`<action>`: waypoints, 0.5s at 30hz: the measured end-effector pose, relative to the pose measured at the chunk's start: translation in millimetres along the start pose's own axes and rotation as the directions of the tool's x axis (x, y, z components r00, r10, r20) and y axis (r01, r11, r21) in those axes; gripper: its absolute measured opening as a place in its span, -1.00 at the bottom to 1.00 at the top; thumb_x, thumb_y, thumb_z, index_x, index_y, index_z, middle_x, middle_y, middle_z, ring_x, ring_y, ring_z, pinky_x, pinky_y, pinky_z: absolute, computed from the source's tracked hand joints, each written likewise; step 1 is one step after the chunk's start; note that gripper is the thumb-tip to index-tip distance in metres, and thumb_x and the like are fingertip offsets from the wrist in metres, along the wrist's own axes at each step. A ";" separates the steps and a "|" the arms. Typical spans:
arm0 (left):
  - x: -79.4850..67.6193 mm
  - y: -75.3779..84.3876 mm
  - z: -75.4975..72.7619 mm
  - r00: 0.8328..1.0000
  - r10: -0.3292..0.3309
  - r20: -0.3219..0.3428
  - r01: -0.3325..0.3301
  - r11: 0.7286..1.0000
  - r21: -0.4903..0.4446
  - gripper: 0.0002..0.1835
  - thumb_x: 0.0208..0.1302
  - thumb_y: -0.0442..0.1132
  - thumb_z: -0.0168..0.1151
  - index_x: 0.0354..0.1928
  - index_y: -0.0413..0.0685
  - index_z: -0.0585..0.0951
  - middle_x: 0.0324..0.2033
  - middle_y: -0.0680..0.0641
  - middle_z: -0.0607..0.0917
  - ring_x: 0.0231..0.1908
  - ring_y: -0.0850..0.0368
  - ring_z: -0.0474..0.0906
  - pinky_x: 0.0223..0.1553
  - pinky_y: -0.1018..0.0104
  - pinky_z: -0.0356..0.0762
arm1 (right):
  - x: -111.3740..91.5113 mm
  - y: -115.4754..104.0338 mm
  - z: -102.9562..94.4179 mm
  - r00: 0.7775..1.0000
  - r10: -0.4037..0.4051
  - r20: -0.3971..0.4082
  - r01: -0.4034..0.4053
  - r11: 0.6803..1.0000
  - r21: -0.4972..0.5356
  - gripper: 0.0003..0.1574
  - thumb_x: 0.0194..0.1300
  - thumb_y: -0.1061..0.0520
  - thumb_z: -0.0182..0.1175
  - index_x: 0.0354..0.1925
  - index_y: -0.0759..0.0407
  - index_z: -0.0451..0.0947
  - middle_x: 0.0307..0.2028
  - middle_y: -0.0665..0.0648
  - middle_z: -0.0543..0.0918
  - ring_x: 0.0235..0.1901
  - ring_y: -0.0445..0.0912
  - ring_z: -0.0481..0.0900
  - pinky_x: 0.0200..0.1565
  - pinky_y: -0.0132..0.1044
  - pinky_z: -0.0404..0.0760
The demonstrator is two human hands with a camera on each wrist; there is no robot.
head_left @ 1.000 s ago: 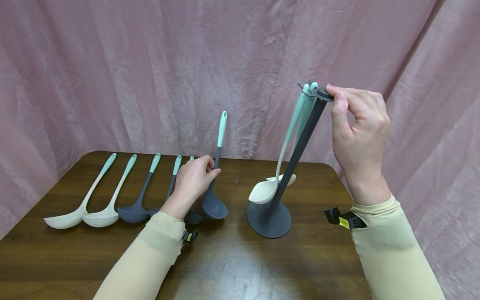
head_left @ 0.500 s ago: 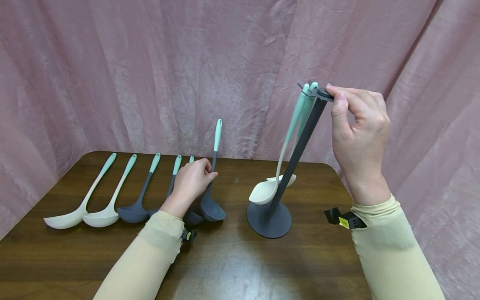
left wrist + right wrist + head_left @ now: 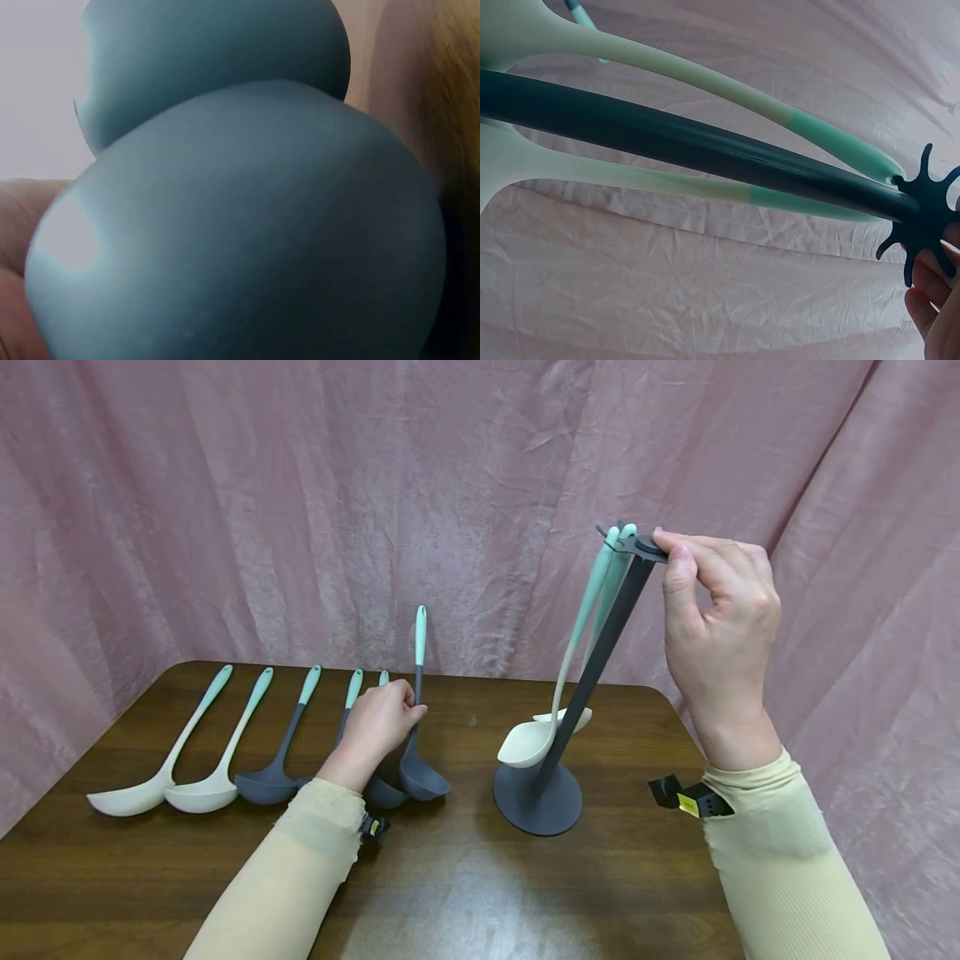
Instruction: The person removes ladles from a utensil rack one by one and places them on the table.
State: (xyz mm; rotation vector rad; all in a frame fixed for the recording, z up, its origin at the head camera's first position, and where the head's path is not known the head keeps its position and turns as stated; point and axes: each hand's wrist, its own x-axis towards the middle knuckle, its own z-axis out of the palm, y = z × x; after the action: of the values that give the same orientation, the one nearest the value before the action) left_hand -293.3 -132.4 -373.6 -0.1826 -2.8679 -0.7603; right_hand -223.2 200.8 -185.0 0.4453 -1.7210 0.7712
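In the head view my left hand (image 3: pixel 375 722) pinches the stem of a dark grey ladle (image 3: pixel 423 777) with a mint handle. This ladle stands almost upright, its bowl low at the table beside another grey ladle (image 3: pixel 385 793). The left wrist view is filled by two rounded grey bowls, the nearer bowl (image 3: pixel 247 232) overlapping the other. My right hand (image 3: pixel 720 627) grips the top of a dark utensil stand (image 3: pixel 600 647), which appears slanted. On its hooked top (image 3: pixel 928 214) hang two white ladles by their mint handles; the front white ladle (image 3: pixel 527 746) partly hides the rear one (image 3: pixel 585 717).
Left of my left hand lie a white ladle (image 3: pixel 131 800), a second white ladle (image 3: pixel 202 797), a grey ladle (image 3: pixel 267 787) and another grey ladle (image 3: pixel 350 693) partly behind my hand. A pink curtain (image 3: pixel 375 510) hangs behind the wooden table (image 3: pixel 465 877).
My left hand has shifted slightly left with the grey ladle, whose handle has moved down and left and become more upright. My right hand and the stand have stayed put.
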 end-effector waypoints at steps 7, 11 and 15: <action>1.0 -3.5 2.1 1.000 -0.015 0.026 0.014 1.000 0.023 -0.74 0.56 -0.12 0.44 -0.24 -0.13 0.64 -0.48 -0.05 0.67 -0.49 0.04 0.59 -0.42 0.17 0.49 | 0.3 -0.8 -0.2 1.000 -0.002 -0.002 0.002 1.000 0.002 -0.59 0.61 0.05 0.14 0.02 0.13 0.90 -0.04 0.12 0.88 0.07 0.18 0.67 0.14 -0.28 0.43; 2.0 -6.3 4.2 0.999 -0.013 0.045 0.011 0.999 0.044 -0.73 0.54 -0.13 0.46 -0.27 -0.12 0.63 -0.48 -0.06 0.66 -0.50 0.03 0.57 -0.43 0.17 0.49 | 0.4 -0.6 -0.1 1.000 -0.003 -0.004 0.003 1.000 0.003 -0.59 0.61 0.05 0.14 0.02 0.13 0.90 -0.04 0.13 0.88 0.06 0.19 0.67 0.13 -0.28 0.43; 4.1 -9.0 5.5 0.996 -0.015 0.083 0.011 0.998 0.055 -0.74 0.51 -0.13 0.49 -0.28 -0.11 0.65 -0.45 -0.06 0.67 -0.49 0.03 0.56 -0.43 0.18 0.49 | 0.7 -0.3 0.0 1.000 -0.004 -0.004 0.004 1.000 0.002 -0.59 0.60 0.05 0.14 0.02 0.13 0.90 -0.05 0.14 0.88 0.06 0.19 0.67 0.12 -0.28 0.43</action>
State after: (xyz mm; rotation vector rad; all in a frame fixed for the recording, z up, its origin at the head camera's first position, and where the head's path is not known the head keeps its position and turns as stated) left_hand -299.5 -137.1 -381.8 -0.1937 -2.9677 -0.6924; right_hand -223.1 200.7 -184.3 0.4481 -1.7151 0.7708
